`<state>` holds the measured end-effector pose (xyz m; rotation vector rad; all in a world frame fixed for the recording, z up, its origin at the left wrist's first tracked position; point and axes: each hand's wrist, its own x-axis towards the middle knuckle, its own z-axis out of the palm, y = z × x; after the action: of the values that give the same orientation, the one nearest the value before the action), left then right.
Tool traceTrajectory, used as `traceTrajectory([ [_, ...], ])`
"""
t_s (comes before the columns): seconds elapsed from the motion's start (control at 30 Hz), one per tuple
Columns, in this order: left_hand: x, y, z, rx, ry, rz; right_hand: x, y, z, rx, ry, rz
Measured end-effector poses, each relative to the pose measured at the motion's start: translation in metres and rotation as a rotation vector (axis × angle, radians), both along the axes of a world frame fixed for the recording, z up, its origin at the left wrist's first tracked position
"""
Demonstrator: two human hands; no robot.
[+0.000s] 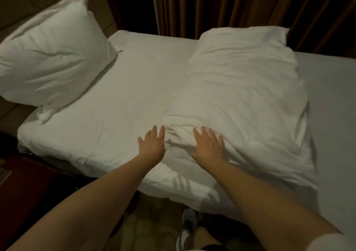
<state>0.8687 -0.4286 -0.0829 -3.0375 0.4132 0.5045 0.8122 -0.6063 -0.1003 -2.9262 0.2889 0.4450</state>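
I look down on a crumpled white duvet (240, 88) lying on a bed (125, 88). Its long axis runs from the near bed edge away toward a brown curtain (221, 5) beyond its far end. My right hand (209, 148) lies flat on the duvet's near left corner, fingers straight and spread, gripping nothing. My left hand (153, 146) is flat on the sheet just left of the duvet, fingers straight, fingertips at its bunched edge. The right hand is the nearer. Most of the duvet lies ahead and right of both hands. A pillow (52, 57) sits well left of the duvet.
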Motion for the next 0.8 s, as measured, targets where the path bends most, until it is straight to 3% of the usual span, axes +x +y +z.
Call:
traceTrajectory([
  [0.1, 0.012, 0.027, -0.026, 0.126, 0.077, -0.042, 0.015, 0.007, -0.019, -0.089, 0.049, 0.031],
  [0.2, 0.031, 0.048, -0.046, 0.129, 0.111, -0.009, 0.053, 0.032, -0.017, -0.069, -0.221, 0.156],
  [0.23, 0.037, 0.051, -0.051, 0.116, 0.141, 0.014, 0.065, 0.043, -0.015, -0.068, -0.216, 0.228],
  [0.4, 0.062, 0.032, -0.085, -0.007, 0.295, -0.005, 0.095, 0.065, -0.032, -0.258, 0.059, 0.364],
  [0.47, 0.078, 0.021, -0.103, -0.040, 0.310, -0.041, 0.091, 0.061, -0.051, -0.317, 0.109, 0.354],
  [0.63, 0.091, 0.037, -0.116, -0.204, 0.323, -0.306, 0.072, 0.074, -0.057, -0.223, -0.027, 0.111],
  [0.8, 0.068, 0.074, -0.105, -0.408, 0.391, -0.187, 0.062, 0.105, -0.064, -0.157, -0.046, 0.048],
])
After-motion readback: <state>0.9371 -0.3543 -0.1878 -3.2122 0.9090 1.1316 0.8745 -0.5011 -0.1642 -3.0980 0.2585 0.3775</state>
